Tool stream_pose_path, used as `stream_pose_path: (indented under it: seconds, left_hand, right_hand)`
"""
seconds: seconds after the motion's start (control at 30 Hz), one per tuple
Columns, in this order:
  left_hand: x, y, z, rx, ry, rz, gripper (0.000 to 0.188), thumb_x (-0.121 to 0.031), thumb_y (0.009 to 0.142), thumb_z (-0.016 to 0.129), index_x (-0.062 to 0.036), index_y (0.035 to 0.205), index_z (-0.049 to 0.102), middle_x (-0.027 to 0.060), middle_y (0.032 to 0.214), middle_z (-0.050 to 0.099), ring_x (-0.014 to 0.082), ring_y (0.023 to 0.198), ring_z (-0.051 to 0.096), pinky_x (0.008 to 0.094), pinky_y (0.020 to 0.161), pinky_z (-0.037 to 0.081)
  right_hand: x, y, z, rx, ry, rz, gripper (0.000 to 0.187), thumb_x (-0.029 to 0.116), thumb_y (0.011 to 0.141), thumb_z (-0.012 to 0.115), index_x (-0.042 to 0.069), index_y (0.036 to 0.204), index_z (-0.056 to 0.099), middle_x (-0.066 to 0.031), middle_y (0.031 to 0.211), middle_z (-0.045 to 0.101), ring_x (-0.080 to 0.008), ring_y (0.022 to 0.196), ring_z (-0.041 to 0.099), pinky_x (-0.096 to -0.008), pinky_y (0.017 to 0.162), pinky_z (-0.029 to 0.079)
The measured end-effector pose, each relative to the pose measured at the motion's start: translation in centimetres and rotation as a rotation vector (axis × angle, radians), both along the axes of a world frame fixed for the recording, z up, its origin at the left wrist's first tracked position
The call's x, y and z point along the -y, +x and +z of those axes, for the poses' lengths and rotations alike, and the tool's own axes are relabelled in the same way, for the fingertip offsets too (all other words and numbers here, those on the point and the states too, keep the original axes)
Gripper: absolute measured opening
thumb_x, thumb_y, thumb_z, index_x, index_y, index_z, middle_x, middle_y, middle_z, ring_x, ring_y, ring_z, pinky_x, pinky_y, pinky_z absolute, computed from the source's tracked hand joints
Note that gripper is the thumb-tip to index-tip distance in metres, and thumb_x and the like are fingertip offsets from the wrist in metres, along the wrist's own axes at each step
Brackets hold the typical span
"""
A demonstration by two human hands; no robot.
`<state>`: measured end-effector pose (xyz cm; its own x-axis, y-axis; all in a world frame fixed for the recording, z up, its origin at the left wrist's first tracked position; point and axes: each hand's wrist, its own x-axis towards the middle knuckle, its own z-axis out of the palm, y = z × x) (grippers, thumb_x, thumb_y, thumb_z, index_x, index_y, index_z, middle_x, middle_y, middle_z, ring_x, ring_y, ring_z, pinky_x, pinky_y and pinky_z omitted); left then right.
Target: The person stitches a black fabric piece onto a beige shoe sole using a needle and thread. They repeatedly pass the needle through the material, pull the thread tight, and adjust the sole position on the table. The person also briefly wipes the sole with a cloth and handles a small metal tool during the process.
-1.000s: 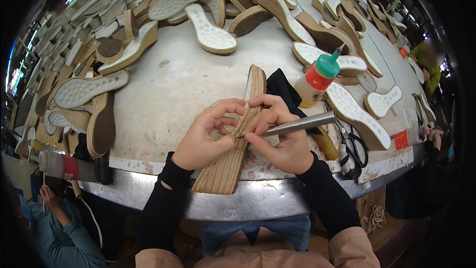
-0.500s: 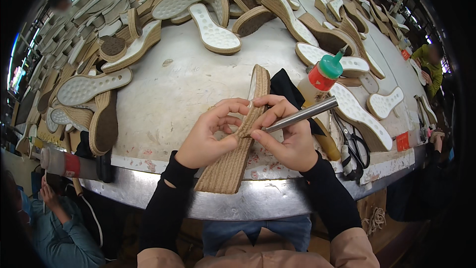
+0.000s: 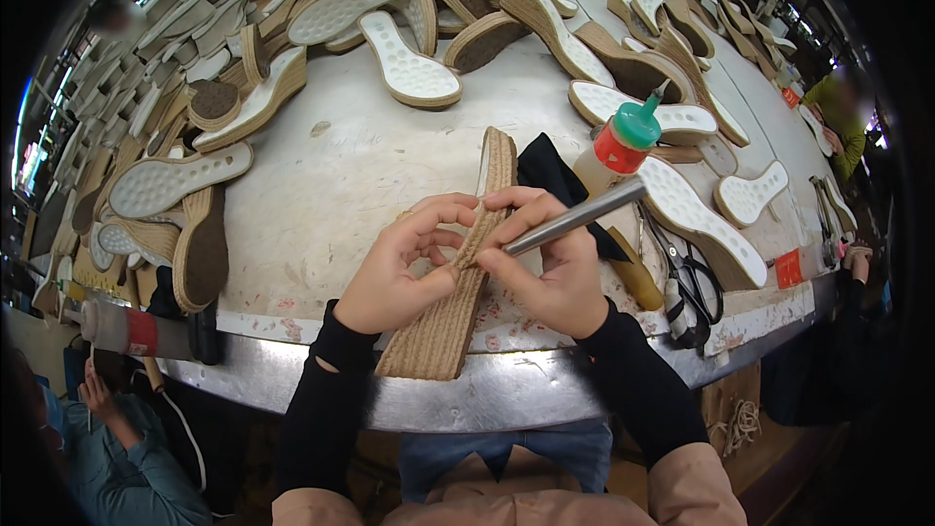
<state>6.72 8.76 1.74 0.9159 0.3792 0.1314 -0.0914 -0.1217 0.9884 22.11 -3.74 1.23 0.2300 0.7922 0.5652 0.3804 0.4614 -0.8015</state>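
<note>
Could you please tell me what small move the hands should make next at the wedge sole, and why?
Perhaps press the braided edge gently against the wedge sole with the right thumb: the left hand and right hand both have fingertips on that edge, and the right also grips the metal rod, so a small push seems easiest.

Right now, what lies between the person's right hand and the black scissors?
In the head view, a thick yellowish-brown tool handle lies on the worktable, between the right hand and the black scissors.
</note>
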Motion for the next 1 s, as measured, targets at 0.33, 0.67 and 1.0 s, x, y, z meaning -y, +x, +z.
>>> stream_pose_path:
  seconds: [0.33,0.67,1.0]
  left_hand:
    - [-0.1,-0.2,0.0,-0.015,-0.027,-0.013,0.045,0.002,0.073,0.054,0.0011,0.119,0.053,0.0108,0.134,0.044,0.0182,0.111,0.052,0.0316,0.096,0.042]
    - [-0.9,-0.6,-0.5,0.014,-0.152,-0.090,0.049,0.001,0.078,0.057,0.0029,0.127,0.051,0.0115,0.139,0.041,0.0187,0.112,0.053,0.0320,0.097,0.043]
    - [-1.6,-2.6,1.5,-0.201,0.090,-0.027,0.038,-0.002,0.080,0.064,0.0021,0.118,0.059,0.0084,0.121,0.053,0.0118,0.097,0.057,0.0246,0.084,0.048]
  right_hand:
    - [0.0,-0.6,0.0,-0.092,-0.016,-0.059,0.016,0.001,0.075,0.072,0.003,0.082,0.057,-0.0147,0.104,0.059,-0.0256,0.107,0.057,-0.0365,0.089,0.044]
    - [0.1,0.9,1.1,0.307,0.029,0.052,0.022,-0.004,0.066,0.072,0.007,0.066,0.053,-0.0049,0.075,0.069,-0.0327,0.111,0.055,-0.0434,0.096,0.041]
    - [0.4,0.9,1.7,0.135,-0.005,0.054,0.021,-0.006,0.067,0.070,0.006,0.069,0.053,-0.0085,0.080,0.070,-0.0255,0.102,0.058,-0.0362,0.089,0.044]
